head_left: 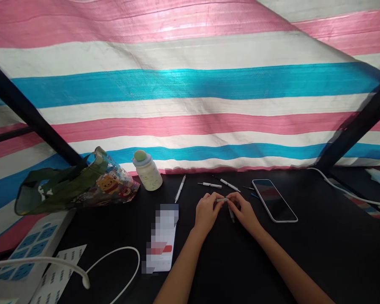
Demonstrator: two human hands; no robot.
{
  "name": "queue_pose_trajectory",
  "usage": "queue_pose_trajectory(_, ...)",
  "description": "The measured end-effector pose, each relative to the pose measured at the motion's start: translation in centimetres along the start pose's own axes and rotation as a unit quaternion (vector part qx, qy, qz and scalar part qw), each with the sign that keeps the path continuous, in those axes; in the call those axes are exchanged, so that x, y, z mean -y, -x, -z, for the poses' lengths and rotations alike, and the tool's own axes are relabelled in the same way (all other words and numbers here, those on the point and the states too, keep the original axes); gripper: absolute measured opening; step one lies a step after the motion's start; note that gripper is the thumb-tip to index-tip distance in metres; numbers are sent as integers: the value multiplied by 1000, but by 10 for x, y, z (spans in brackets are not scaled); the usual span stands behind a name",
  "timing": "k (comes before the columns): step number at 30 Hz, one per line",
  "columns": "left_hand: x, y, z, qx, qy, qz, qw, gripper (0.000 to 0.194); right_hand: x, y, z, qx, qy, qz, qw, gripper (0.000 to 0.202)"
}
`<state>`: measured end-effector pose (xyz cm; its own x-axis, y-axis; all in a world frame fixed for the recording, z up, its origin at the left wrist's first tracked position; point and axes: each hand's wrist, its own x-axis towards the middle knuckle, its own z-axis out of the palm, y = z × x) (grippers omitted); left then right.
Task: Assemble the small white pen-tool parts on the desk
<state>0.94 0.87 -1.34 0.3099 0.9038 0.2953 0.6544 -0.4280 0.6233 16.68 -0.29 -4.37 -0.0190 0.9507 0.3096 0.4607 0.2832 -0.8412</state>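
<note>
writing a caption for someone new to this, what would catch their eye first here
Probably the big pink, white and blue striped sheet filling the upper half of the view behind the black desk. Next, the left hand and right hand, fingertips together at a slim grey piece near the middle of the desk. At the left, a cartoon-printed bag sits beside a pale, green-topped bottle.

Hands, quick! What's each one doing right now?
Left hand: closed, fingertips pinching what looks like a pen piece.
Right hand: closed, fingertips pinching the other end of that same piece.
</note>
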Motion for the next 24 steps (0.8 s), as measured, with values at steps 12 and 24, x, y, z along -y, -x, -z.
queue_pose_trajectory(12, 0, 1, 1, -11, 10, -22, 1000, 15, -2, -1, 4, -6, 38, 1, 999, 29)
queue_pose_trajectory(24, 1, 1, 0, -1, 8, -12, 1000, 20, -4, -1, 5, -5, 32, 14, 999, 19)
